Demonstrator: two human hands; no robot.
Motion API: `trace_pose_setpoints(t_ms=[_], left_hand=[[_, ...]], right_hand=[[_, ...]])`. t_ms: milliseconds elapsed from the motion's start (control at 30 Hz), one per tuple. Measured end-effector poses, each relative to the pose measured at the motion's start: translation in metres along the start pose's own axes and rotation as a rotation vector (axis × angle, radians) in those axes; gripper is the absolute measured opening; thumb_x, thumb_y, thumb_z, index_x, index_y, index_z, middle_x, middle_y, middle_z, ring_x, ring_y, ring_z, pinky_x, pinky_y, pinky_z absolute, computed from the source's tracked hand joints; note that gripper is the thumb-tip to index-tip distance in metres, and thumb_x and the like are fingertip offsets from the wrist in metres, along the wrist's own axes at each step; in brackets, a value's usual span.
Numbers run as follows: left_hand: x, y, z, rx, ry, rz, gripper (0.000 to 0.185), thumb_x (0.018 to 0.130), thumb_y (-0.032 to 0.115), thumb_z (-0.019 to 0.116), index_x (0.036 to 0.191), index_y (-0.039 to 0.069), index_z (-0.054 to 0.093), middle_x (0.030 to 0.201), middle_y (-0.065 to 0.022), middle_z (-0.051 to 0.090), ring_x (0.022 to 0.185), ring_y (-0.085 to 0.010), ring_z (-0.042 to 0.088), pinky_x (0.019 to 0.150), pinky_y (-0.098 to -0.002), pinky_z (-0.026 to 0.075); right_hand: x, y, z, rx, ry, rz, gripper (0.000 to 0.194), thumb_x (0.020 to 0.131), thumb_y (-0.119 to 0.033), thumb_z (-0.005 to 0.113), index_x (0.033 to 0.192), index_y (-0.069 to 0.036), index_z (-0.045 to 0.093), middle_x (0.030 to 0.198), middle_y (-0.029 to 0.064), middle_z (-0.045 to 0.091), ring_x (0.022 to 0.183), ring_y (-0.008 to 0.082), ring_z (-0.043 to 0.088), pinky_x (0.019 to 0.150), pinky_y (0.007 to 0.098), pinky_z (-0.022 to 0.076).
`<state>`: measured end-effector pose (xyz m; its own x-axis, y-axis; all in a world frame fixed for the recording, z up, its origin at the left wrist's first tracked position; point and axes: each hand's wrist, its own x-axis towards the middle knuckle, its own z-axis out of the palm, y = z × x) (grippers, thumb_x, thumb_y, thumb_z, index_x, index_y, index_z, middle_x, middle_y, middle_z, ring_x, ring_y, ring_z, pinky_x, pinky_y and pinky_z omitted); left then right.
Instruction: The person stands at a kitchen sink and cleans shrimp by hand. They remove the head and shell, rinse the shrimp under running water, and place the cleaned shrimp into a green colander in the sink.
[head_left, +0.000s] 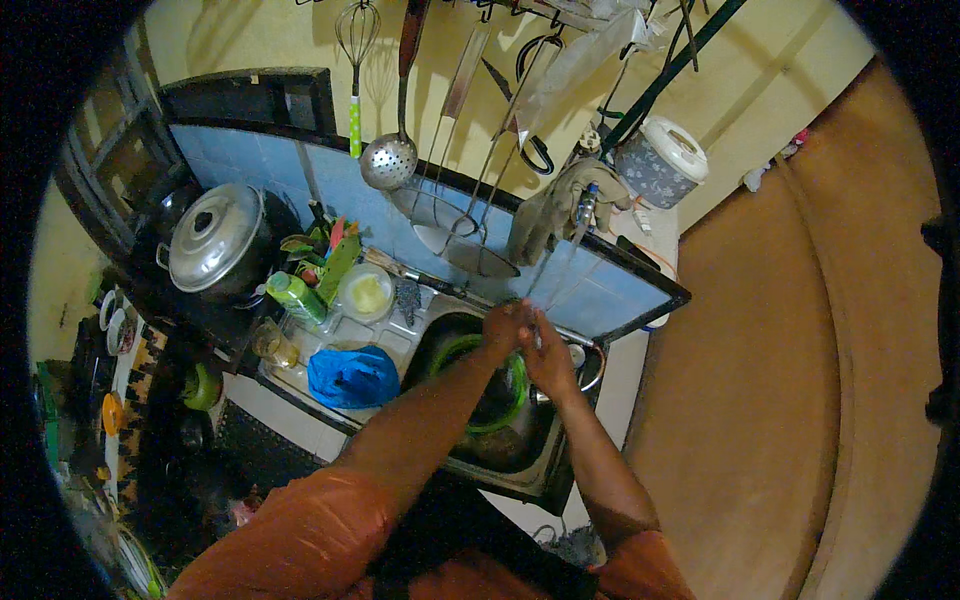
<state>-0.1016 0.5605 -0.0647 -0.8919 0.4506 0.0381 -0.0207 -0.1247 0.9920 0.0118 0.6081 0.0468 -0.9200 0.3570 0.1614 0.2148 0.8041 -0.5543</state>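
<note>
Both of my hands meet above the far side of a metal sink basin (517, 461). My left hand (507, 328) touches or nearly touches my right hand (546, 358), with its fingers blurred. A thin stream of water appears to fall to them from the tap (589, 202) above. Whether either hand holds something small cannot be told. A green-rimmed round basin (517, 401) sits in the sink below, partly hidden by my left forearm. On the drainboard left of the sink lie a blue plastic bag (353, 377) and a round container (366, 293) with something pale yellow inside.
A lidded metal pot (216, 238), a green bottle (297, 298) and a glass (274, 343) stand at the left. A whisk (355, 75), a skimmer (388, 161) and strainers (480, 255) hang from the wall. Gloves (559, 202) drape over the tiled ledge beside the tap.
</note>
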Motion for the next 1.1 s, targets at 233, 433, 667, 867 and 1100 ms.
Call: trace_pose_setpoints(t_ms=[233, 433, 667, 867, 1100], left_hand=[[0.003, 0.009, -0.012, 0.003, -0.389, 0.412, 0.032, 0.097, 0.03, 0.048, 0.105, 0.003, 0.061, 0.098, -0.0105, 0.066, 0.094, -0.0251, 0.064, 0.076, -0.0363, 0.051], [-0.011, 0.066, -0.002, -0.408, -0.294, -0.037, 0.029, 0.097, 0.027, 0.047, 0.108, 0.003, 0.06, 0.095, -0.0076, 0.066, 0.088, -0.0206, 0.063, 0.075, -0.0324, 0.051], [-0.034, 0.1, -0.001, -0.822, -0.257, -0.496, 0.027, 0.1, 0.025, 0.044, 0.105, 0.004, 0.061, 0.08, 0.0005, 0.062, 0.065, -0.0115, 0.055, 0.061, -0.0269, 0.045], [-0.05, 0.107, 0.0, -0.873, -0.205, -0.483, 0.029, 0.099, 0.026, 0.048, 0.113, 0.003, 0.058, 0.098, -0.0034, 0.065, 0.081, -0.0117, 0.059, 0.067, -0.0257, 0.047], [-0.06, 0.106, 0.005, -0.464, -0.265, -0.199, 0.032, 0.096, 0.023, 0.052, 0.121, 0.004, 0.053, 0.109, -0.0066, 0.063, 0.093, -0.0137, 0.059, 0.073, -0.0236, 0.046]], right_hand=[[-0.007, -0.024, -0.077, -0.648, 0.014, -0.328, 0.064, 0.092, -0.041, 0.051, 0.145, -0.01, 0.032, 0.15, 0.0214, 0.024, 0.139, 0.0418, 0.021, 0.111, 0.0575, 0.0116], [0.012, -0.019, -0.078, -0.653, 0.081, -0.312, 0.06, 0.095, -0.041, 0.045, 0.144, -0.009, 0.033, 0.151, 0.0213, 0.021, 0.139, 0.0412, 0.02, 0.11, 0.0591, 0.0123], [0.023, -0.012, -0.054, -0.435, 0.013, -0.185, 0.058, 0.096, -0.038, 0.041, 0.144, -0.008, 0.03, 0.151, 0.0252, 0.019, 0.138, 0.044, 0.02, 0.108, 0.0623, 0.0141], [0.021, -0.011, -0.055, -0.425, -0.034, -0.128, 0.06, 0.094, -0.038, 0.045, 0.144, -0.009, 0.031, 0.151, 0.0238, 0.02, 0.14, 0.0424, 0.018, 0.108, 0.0617, 0.0141], [0.018, -0.005, -0.053, -0.606, 0.079, -0.173, 0.065, 0.091, -0.038, 0.05, 0.143, -0.003, 0.033, 0.153, 0.0198, 0.018, 0.142, 0.035, 0.017, 0.11, 0.0605, 0.0119]])
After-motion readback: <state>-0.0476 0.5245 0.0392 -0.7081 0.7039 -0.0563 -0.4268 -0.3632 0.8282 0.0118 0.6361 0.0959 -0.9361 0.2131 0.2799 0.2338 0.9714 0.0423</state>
